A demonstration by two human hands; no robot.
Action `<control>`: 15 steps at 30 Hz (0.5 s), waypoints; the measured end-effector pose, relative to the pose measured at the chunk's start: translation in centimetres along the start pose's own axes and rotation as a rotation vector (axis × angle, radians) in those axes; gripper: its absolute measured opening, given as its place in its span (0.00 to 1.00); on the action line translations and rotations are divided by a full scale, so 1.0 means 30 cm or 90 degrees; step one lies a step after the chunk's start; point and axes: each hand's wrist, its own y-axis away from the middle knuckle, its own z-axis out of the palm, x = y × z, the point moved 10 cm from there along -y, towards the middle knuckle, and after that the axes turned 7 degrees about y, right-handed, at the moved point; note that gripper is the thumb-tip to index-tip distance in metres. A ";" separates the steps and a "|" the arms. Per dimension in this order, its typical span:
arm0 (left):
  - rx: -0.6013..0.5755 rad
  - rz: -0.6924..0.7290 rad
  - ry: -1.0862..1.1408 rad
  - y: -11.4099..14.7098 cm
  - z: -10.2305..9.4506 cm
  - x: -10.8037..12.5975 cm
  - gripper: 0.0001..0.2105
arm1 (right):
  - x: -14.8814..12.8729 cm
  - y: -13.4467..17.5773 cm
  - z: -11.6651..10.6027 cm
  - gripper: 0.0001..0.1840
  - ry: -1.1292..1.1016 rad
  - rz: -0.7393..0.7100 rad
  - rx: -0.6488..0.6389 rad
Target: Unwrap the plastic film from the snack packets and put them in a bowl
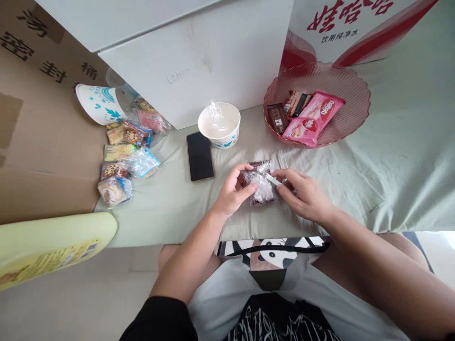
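My left hand (230,193) holds a dark brown snack packet (256,166) bundled in crinkled clear plastic film (263,185), low over the cloth near the front edge. Its thumb presses on the film while the fingers curl at the far left side. Between the thumb and fingers of my right hand (302,193) is a small white strip (273,179), whose far end meets the film. I cannot tell whether the strip is tape or a label. Beyond my hands stand a white paper bowl (227,137) with a clump of clear film inside and a black phone (200,156).
A pink ribbed bowl (357,102) at the back right holds pink wafer packs (314,118) and brown snack packs (277,118). Several wrapped snacks (119,152) lie at left beside a tipped paper cup (99,102). Cardboard (42,156) and a white box (199,61) stand behind.
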 end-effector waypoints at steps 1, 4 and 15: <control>0.000 0.001 0.000 0.000 -0.001 0.000 0.24 | 0.001 0.000 0.001 0.12 0.000 0.001 -0.001; 0.000 0.003 -0.011 0.000 -0.002 0.001 0.24 | 0.002 0.000 0.003 0.12 -0.001 0.004 -0.005; -0.012 0.003 -0.008 0.001 0.004 0.003 0.24 | 0.001 -0.002 0.006 0.12 0.008 0.011 -0.019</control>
